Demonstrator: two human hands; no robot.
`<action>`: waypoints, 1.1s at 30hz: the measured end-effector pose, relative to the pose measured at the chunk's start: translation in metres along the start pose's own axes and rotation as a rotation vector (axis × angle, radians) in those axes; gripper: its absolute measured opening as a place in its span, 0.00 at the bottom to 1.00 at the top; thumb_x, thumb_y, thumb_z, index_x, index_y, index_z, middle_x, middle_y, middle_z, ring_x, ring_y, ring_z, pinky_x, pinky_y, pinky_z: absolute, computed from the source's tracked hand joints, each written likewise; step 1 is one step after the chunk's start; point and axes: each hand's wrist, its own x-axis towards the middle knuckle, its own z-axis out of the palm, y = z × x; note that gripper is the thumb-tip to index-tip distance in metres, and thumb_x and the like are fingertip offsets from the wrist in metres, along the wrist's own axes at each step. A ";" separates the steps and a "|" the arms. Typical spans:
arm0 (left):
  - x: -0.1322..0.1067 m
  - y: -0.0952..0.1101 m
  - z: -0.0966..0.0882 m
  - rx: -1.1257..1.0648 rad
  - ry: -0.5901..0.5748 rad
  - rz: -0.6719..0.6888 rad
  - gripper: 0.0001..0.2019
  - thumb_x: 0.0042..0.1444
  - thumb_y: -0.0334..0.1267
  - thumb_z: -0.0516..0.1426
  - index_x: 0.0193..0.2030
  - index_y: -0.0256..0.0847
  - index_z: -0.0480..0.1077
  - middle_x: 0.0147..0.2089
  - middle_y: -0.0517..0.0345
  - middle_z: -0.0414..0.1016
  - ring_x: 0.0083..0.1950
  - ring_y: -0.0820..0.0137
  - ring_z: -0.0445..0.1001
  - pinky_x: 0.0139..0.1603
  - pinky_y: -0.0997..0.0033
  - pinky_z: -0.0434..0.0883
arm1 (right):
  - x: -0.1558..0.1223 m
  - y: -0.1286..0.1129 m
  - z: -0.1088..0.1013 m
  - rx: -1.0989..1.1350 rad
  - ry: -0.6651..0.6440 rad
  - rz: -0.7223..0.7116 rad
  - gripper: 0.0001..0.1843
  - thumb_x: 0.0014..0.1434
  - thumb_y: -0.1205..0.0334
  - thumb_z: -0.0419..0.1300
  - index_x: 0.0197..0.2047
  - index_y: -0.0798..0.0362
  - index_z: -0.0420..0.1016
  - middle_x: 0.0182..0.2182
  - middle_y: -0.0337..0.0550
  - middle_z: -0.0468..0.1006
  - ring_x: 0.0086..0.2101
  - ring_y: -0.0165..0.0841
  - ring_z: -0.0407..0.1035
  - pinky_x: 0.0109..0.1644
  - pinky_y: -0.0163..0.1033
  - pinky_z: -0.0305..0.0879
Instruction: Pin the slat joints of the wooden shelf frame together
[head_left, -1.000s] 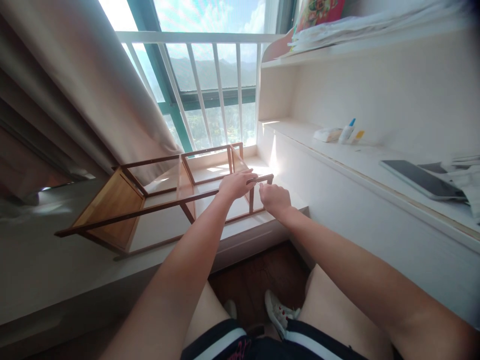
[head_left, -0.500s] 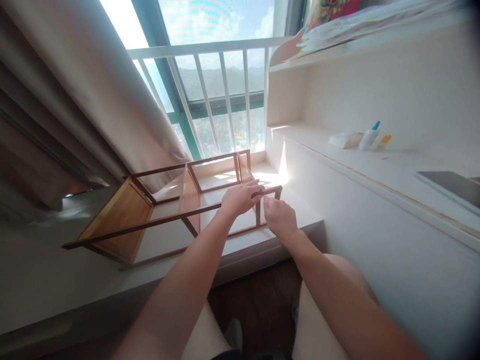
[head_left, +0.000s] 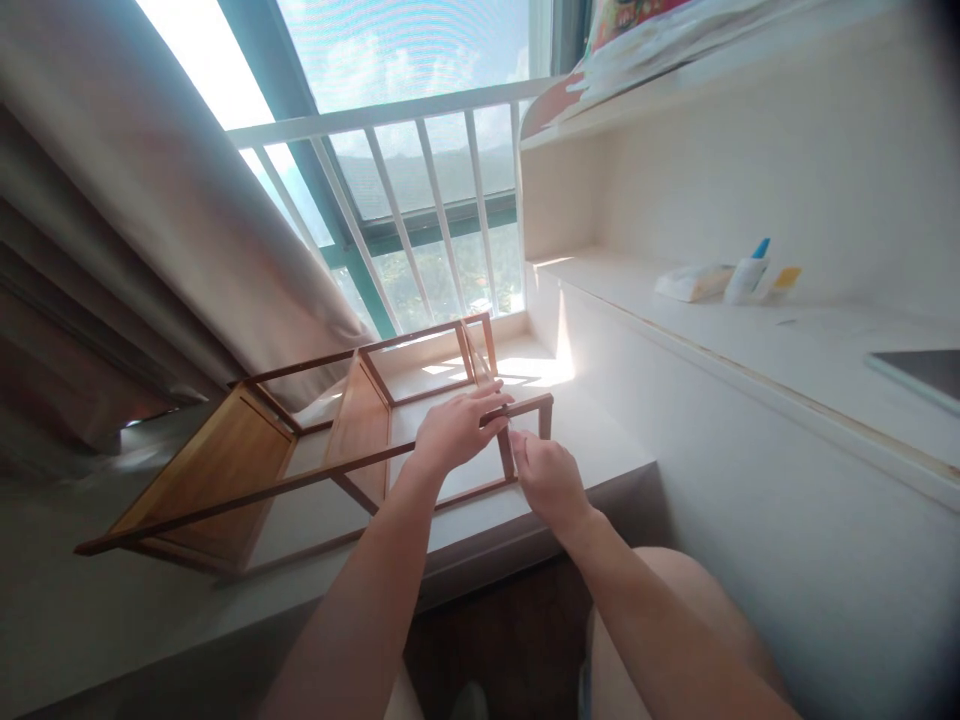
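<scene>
A brown wooden shelf rack point(head_left: 358, 418) lies on its side on the white window ledge. My left hand point(head_left: 455, 428) is closed over its near rail, close to the right end, with the fingers across the top and the thumb lower down. Just right of it, my right hand point(head_left: 551, 480) is curled in a pinch beside the crosspiece under that rail. Something thin and pale shows at its fingertips, too small to name. The joint between the two hands is partly covered by the fingers.
A grey curtain point(head_left: 172, 200) hangs at left, and a white railing point(head_left: 390, 122) crosses the window behind. On the white shelf point(head_left: 637, 305) at right are a soft white packet point(head_left: 694, 283), a white bottle with a blue tip point(head_left: 746, 278) and a flat tablet-like object point(head_left: 919, 375).
The view has shifted, so the rack and both hands appear lower and further left. Both hands stay at the same part of the rail, with the right hand slightly lower against it.
</scene>
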 end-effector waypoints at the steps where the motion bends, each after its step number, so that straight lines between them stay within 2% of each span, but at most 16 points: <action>1: 0.000 0.000 0.000 0.002 -0.004 -0.002 0.15 0.63 0.50 0.51 0.56 0.69 0.67 0.69 0.85 0.58 0.58 0.65 0.74 0.45 0.65 0.75 | -0.001 0.001 0.002 0.011 -0.010 -0.019 0.25 0.73 0.55 0.37 0.37 0.50 0.73 0.28 0.44 0.80 0.32 0.38 0.75 0.32 0.37 0.54; 7: 0.000 -0.001 0.002 0.026 0.001 0.001 0.19 0.63 0.48 0.51 0.60 0.72 0.64 0.68 0.85 0.59 0.59 0.66 0.72 0.48 0.66 0.74 | 0.002 0.000 0.002 0.011 -0.015 0.034 0.23 0.72 0.55 0.40 0.40 0.50 0.74 0.30 0.44 0.80 0.32 0.38 0.75 0.32 0.37 0.51; 16: -0.002 0.002 -0.001 0.029 -0.005 0.019 0.16 0.63 0.49 0.52 0.58 0.67 0.66 0.69 0.83 0.57 0.60 0.66 0.72 0.46 0.66 0.74 | -0.001 0.007 0.001 0.006 0.017 0.048 0.24 0.72 0.55 0.41 0.37 0.51 0.75 0.27 0.46 0.80 0.29 0.37 0.73 0.31 0.38 0.45; 25: 0.000 0.000 0.000 0.009 0.004 0.030 0.16 0.63 0.52 0.53 0.58 0.67 0.66 0.69 0.81 0.58 0.61 0.66 0.71 0.49 0.66 0.73 | -0.002 0.010 0.009 0.034 0.079 0.027 0.23 0.72 0.56 0.41 0.37 0.51 0.74 0.27 0.44 0.79 0.28 0.35 0.71 0.31 0.38 0.43; 33: 0.001 -0.003 0.005 -0.005 0.030 0.020 0.16 0.63 0.49 0.54 0.57 0.67 0.67 0.67 0.81 0.62 0.60 0.66 0.71 0.51 0.67 0.72 | -0.002 0.008 0.013 0.019 0.131 0.027 0.23 0.72 0.56 0.41 0.37 0.52 0.75 0.27 0.45 0.80 0.29 0.37 0.74 0.30 0.39 0.44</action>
